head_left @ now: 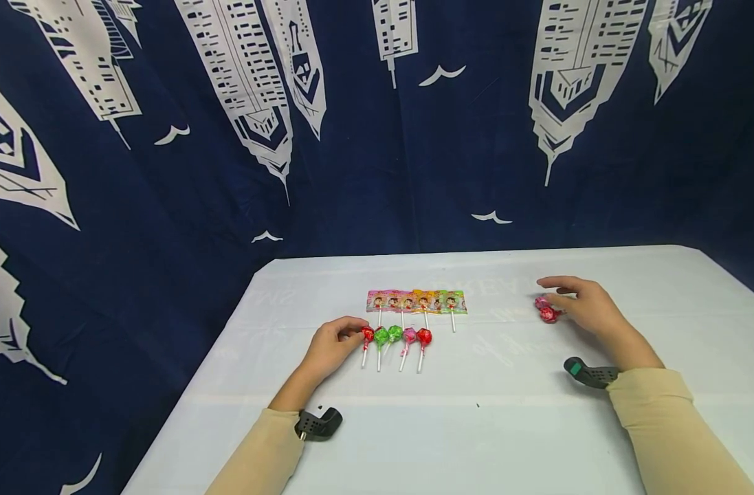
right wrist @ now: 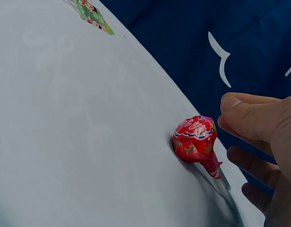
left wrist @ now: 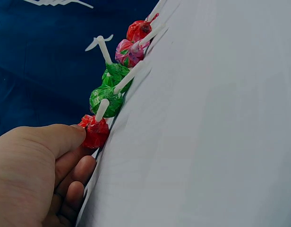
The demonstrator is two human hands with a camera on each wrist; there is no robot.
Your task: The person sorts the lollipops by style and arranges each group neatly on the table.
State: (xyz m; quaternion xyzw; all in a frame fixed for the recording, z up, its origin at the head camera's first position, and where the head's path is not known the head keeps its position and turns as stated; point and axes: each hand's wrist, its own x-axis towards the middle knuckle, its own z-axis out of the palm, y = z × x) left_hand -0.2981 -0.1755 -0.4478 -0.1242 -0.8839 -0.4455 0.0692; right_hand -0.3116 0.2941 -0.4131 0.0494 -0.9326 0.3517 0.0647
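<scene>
In the head view, several wrapped lollipops stand in a row at mid-table. My left hand (head_left: 333, 347) pinches the red lollipop (left wrist: 95, 131) at the row's left end between thumb and index finger. Beside it come two green lollipops (left wrist: 106, 100), then a pink one (head_left: 409, 335) and another red one (head_left: 424, 337). On the right, my right hand (head_left: 590, 306) is beside a second pink lollipop (head_left: 541, 302) and a red lollipop (right wrist: 195, 139) lying on the table. Its thumb and index finger are apart in the head view, close over these two, and no candy shows between them.
Behind the row lies a line of flat-wrapped lollipops (head_left: 407, 301) in pink, orange and green, sticks toward me. The white table (head_left: 445, 426) ends at a dark blue printed curtain (head_left: 377, 172). Black bands (head_left: 317, 424) sit on both wrists.
</scene>
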